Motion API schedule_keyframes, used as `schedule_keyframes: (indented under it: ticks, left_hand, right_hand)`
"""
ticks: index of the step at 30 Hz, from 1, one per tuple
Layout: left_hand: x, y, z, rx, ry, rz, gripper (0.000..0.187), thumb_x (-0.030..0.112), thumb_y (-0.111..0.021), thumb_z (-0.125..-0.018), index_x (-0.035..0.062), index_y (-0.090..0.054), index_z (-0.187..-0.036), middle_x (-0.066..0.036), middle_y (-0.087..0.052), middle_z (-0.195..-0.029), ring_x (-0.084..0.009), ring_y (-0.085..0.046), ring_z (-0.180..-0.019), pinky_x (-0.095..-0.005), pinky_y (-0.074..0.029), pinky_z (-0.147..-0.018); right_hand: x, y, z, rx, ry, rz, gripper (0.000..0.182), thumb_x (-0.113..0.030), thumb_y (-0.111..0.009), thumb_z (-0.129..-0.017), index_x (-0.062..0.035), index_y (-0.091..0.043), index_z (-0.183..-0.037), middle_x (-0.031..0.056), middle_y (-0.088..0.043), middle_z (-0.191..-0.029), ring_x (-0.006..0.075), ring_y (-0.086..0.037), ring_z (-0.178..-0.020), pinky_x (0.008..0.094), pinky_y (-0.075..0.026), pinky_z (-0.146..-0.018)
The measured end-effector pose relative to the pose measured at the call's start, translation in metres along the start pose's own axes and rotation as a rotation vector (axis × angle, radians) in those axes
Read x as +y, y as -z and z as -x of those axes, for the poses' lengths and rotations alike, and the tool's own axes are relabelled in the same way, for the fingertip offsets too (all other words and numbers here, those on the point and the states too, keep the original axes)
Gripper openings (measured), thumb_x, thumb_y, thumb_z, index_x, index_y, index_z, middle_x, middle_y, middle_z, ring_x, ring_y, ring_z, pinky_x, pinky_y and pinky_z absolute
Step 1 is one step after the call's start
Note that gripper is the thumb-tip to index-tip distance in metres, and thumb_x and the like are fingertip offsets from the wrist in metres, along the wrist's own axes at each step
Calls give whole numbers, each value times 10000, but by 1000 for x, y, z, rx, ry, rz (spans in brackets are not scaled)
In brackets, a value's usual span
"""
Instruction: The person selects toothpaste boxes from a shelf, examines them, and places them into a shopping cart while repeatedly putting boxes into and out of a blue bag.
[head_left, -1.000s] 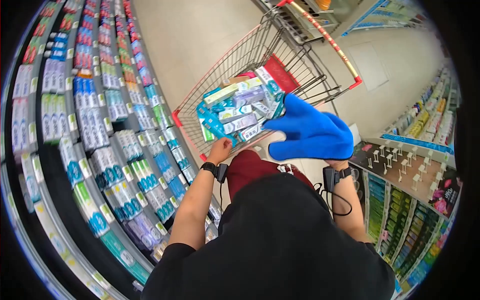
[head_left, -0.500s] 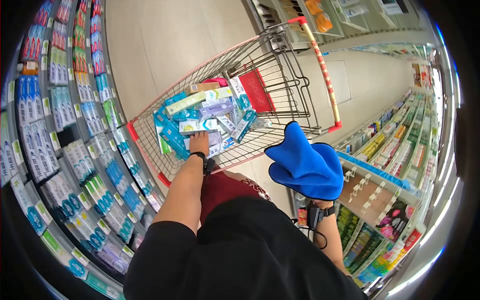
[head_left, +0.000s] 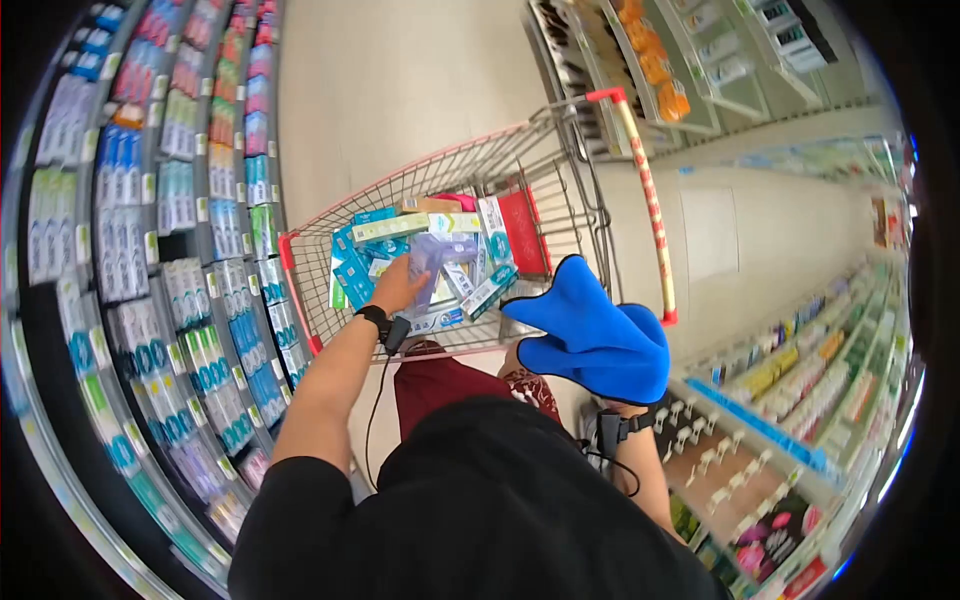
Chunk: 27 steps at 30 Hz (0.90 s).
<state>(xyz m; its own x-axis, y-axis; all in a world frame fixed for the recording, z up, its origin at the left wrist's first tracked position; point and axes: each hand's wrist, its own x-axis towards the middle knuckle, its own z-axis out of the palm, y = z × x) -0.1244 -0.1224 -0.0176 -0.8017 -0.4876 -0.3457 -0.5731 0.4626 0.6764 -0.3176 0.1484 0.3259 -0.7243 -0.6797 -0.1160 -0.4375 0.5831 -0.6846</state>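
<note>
My left hand is over the pile in the shopping cart, its fingers closed on a purple box that looks slightly blurred. Around it lie teal boxes, a long pale green box and a white and teal box. A blue cloth item with black edging covers most of my right hand, at the cart's near right side. Only the base of that hand shows above the wrist strap; its fingers are hidden.
Shelves of packaged toothbrushes line the left side. The cart's handle is to the right, beyond a red panel. More goods shelves stand at the right, with a rack holding orange packs at the top.
My left hand has gone from resting on the boxes to gripping the purple one. The view has shifted, so the shelves and cart appear further right. The blue item still covers my right hand.
</note>
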Motion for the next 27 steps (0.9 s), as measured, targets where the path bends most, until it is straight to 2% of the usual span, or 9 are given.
schedule_keyframes:
  ticks: [3,5,7,10,12,15,20,22,27]
  left_hand:
    - [62,17,4,75,107,553,423,361,-583,-977,3,-568,-1203,-124,-670,-1054,-233,-655,-927,-351,-522,-787]
    - [127,41,8,114,204,915,440,392,-508,-1013,30,-548,-1261,-92,-655,-1137,-206,-646,-992,-364,-521,-845]
    - [210,35,32,128,237,1372,487,439,-432,-1038,63,-515,-1335,-76,-632,-1227,-200,-631,-1063,-388,-515,-922]
    - [340,24,53,112,119,1740,524,456,-381,-1054,71,-475,-1397,-92,-615,-1268,-204,-614,-1119,-373,-500,-969]
    - [385,-7,59,171,68,1645,562,455,-350,-1064,39,-433,-1432,-125,-567,-1338,-233,-563,-1211,-369,-442,-1042]
    - [411,-31,73,314,-115,1023,594,445,-310,-1074,2,-375,-1464,-154,-507,-1405,-247,-486,-1303,-361,-358,-1112]
    - [408,-42,112,176,-317,634,553,360,-341,-1078,-20,-327,-1480,-157,-482,-1434,-221,-445,-1326,-339,-319,-1123]
    - [405,-43,139,8,-187,860,518,226,-564,-992,-7,-398,-1423,-117,-565,-1326,-196,-537,-1201,-350,-421,-1040]
    - [356,-40,222,-92,-87,1255,593,213,-729,-867,55,-459,-1371,-81,-600,-1178,-161,-573,-1105,-346,-493,-935]
  right_hand:
    - [7,31,-26,-150,156,214,260,-148,-796,-641,-71,-699,-870,43,-538,-914,204,-566,-715,335,-424,-648]
    - [32,32,-29,-296,113,-83,308,-141,-736,-700,-53,-652,-983,61,-505,-934,203,-534,-773,322,-410,-695]
    - [88,39,-24,-494,-61,-752,376,-163,-638,-852,-30,-574,-1198,88,-513,-1043,196,-527,-914,298,-419,-812]
    - [169,-19,-42,-617,141,-1146,469,-157,-474,-1002,-29,-389,-1444,112,-425,-1368,180,-406,-1253,304,-325,-1072]
    - [174,-29,-40,-483,202,-1106,420,-147,-498,-990,-32,-421,-1386,101,-453,-1307,176,-434,-1197,307,-356,-1028]
    - [162,-19,-27,-277,164,-1001,347,-133,-535,-972,-37,-469,-1299,85,-496,-1216,169,-477,-1114,311,-402,-963]
    - [137,4,-32,-209,166,-891,225,-108,-596,-943,-45,-549,-1153,59,-567,-1064,158,-548,-975,317,-479,-855]
    - [122,9,-41,-307,222,-896,176,-98,-620,-931,-48,-581,-1095,48,-595,-1003,154,-576,-919,319,-509,-812]
    - [71,1,-24,-724,580,-760,231,-100,-636,-892,-31,-578,-1105,69,-597,-975,186,-582,-896,333,-507,-798]
